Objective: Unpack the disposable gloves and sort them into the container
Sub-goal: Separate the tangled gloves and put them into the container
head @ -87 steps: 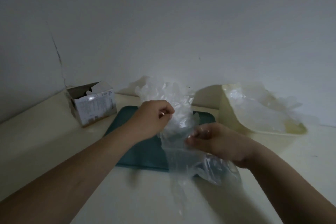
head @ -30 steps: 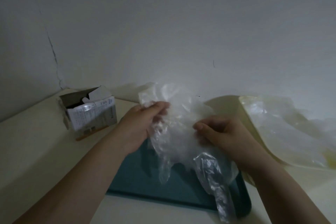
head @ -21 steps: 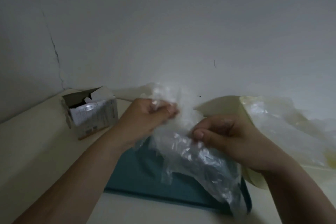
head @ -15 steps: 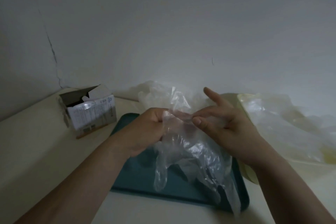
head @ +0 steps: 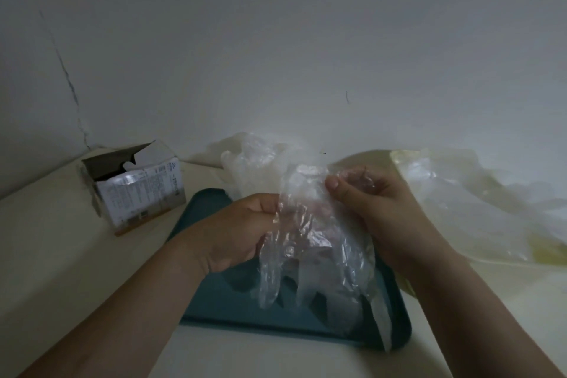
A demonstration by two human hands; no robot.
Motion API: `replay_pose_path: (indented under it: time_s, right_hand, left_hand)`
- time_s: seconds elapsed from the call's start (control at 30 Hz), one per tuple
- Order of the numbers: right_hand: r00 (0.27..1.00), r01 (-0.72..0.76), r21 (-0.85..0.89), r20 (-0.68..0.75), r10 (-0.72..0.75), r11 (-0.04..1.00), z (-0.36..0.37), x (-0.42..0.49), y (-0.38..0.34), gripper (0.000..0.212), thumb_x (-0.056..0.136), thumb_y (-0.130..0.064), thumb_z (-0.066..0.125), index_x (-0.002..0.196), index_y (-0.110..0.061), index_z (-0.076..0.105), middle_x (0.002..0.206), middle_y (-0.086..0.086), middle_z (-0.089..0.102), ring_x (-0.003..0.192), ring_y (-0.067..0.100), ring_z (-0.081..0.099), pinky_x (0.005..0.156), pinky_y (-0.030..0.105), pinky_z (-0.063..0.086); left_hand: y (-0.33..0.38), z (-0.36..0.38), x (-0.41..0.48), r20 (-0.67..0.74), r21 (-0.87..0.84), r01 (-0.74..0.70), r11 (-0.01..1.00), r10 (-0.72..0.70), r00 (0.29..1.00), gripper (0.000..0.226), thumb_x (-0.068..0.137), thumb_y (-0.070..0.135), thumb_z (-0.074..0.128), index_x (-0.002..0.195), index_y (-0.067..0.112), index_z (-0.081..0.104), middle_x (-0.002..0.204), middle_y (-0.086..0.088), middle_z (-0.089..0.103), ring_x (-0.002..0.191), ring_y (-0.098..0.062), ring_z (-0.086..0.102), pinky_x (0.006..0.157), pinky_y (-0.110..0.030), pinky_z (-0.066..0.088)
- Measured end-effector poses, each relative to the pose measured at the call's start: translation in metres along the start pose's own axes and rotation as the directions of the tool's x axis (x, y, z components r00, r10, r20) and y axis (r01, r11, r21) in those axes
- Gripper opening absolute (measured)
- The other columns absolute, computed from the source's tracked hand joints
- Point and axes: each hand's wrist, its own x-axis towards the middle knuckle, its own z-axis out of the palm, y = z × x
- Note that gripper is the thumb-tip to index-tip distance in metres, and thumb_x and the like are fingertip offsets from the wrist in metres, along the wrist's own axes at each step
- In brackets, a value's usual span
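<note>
A clear plastic disposable glove [head: 310, 242] hangs fingers-down above the teal tray [head: 214, 301]. My left hand [head: 236, 233] pinches its left edge near the cuff. My right hand [head: 371, 202] pinches the cuff's right side, thumb in front. Behind them a crumpled heap of clear gloves [head: 257, 163] lies at the tray's far end. At the right stands the pale yellow container [head: 405, 282], with several clear gloves [head: 478, 212] draped in and over it.
An opened cardboard glove box [head: 138, 190] stands at the left on the cream tabletop [head: 61, 255], close to the wall corner. The grey wall runs just behind the heap and the container.
Both hands pulled one glove loose from the bundle and spread it; its fingers now hang straight down over the tray. My right hand's fingers, spread half a second ago, have closed on the cuff.
</note>
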Motion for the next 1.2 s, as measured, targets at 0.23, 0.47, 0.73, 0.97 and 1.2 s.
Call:
replay_pose_path:
  time_s: [0.23, 0.47, 0.73, 0.97, 1.2]
  right_hand:
    - [0.990, -0.010, 0.201, -0.133, 0.038, 0.980, 0.007, 0.009, 0.008, 0.023, 0.072, 0.001, 0.084, 0.090, -0.006, 0.072, 0.083, 0.024, 0.067, 0.074, 0.035, 0.066, 0.076, 0.048, 0.058]
    - [0.944, 0.060, 0.196, -0.330, 0.008, 0.979, 0.009, 0.004, 0.000, 0.048, 0.080, 0.002, 0.083, 0.121, -0.016, 0.067, 0.114, 0.023, 0.070, 0.080, 0.027, 0.074, 0.079, 0.043, 0.063]
    - [0.918, -0.353, 0.185, 0.258, 0.301, 0.917, -0.007, -0.012, -0.028, 0.062, 0.092, -0.054, 0.063, 0.124, -0.001, 0.069, 0.118, 0.021, 0.074, 0.110, 0.039, 0.071, 0.097, 0.047, 0.058]
    - [0.944, -0.237, 0.123, 0.265, 0.199, 0.964, -0.047, -0.024, -0.053, 0.029, 0.094, -0.024, 0.072, 0.106, 0.003, 0.073, 0.095, 0.019, 0.071, 0.082, 0.030, 0.071, 0.083, 0.041, 0.059]
    - [0.973, -0.214, -0.341, -0.161, 0.167, 0.916, -0.143, -0.010, -0.091, 0.024, 0.098, -0.019, 0.069, 0.105, 0.003, 0.070, 0.080, 0.013, 0.072, 0.057, 0.020, 0.063, 0.053, 0.031, 0.057]
  left_hand:
    - [0.014, 0.007, -0.002, 0.042, -0.296, 0.059, 0.953, -0.048, 0.998, 0.064, 0.095, 0.056, 0.042, 0.098, 0.008, 0.084, 0.102, -0.014, 0.079, 0.094, -0.026, 0.077, 0.083, -0.036, 0.059]
    - [0.003, 0.002, -0.008, -0.130, 0.047, -0.027, 0.999, 0.033, 0.991, 0.018, 0.094, 0.010, 0.068, 0.105, 0.003, 0.080, 0.108, -0.017, 0.079, 0.096, -0.024, 0.076, 0.076, -0.027, 0.061]
    - [0.034, 0.018, -0.031, -0.317, -0.042, -0.120, 0.992, 0.100, 0.943, 0.022, 0.102, 0.009, 0.058, 0.114, 0.005, 0.076, 0.109, -0.017, 0.078, 0.099, -0.027, 0.076, 0.076, -0.035, 0.064]
    - [0.063, 0.055, -0.003, -0.309, -0.006, -0.115, 0.993, 0.108, 0.945, 0.020, 0.103, 0.012, 0.060, 0.109, 0.011, 0.079, 0.106, -0.014, 0.079, 0.098, -0.031, 0.076, 0.085, -0.042, 0.063]
    - [0.073, 0.115, 0.068, -0.231, 0.154, 0.001, 0.988, 0.035, 0.972, 0.024, 0.097, 0.008, 0.071, 0.116, -0.007, 0.070, 0.101, -0.028, 0.076, 0.082, -0.034, 0.074, 0.081, -0.048, 0.064]
